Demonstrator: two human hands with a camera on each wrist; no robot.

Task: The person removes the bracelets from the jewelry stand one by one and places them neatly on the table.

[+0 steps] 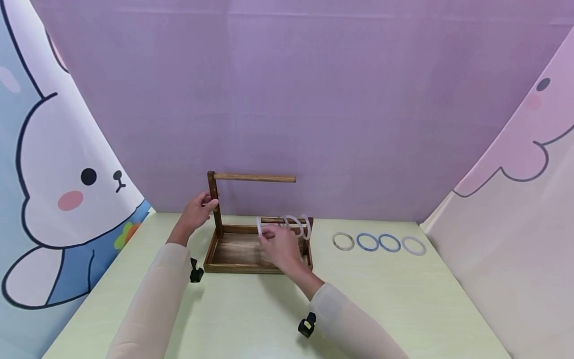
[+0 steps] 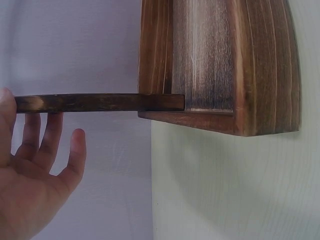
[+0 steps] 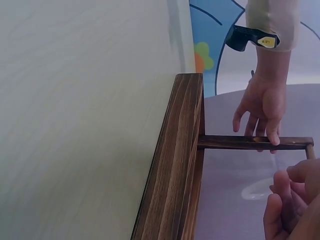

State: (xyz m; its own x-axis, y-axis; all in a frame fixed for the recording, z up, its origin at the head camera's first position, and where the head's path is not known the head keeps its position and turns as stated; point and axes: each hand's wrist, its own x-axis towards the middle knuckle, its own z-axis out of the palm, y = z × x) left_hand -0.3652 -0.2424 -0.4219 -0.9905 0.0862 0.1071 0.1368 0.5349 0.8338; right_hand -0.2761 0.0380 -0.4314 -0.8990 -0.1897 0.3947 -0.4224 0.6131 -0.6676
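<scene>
Steady the wooden rack (image 1: 244,269) with the left hand (image 1: 196,213), pinching its left upright (image 1: 217,219) between thumb and fingers, firmly enough to stop wobble but without tilting it. With the right hand (image 1: 283,248), fingertips closed on a pale ring (image 1: 259,225), work right beside the free left end of the rack's lower bar (image 1: 271,220); cannot tell whether threaded or just off it. Hold the ring square to the bar, guide it straight along, and avoid knocking the hung rings (image 1: 309,227) nearer the rack's right side. Pass below the rack's upper bar (image 1: 254,177); leave alone the flat rings (image 1: 367,250) right of the rack
</scene>
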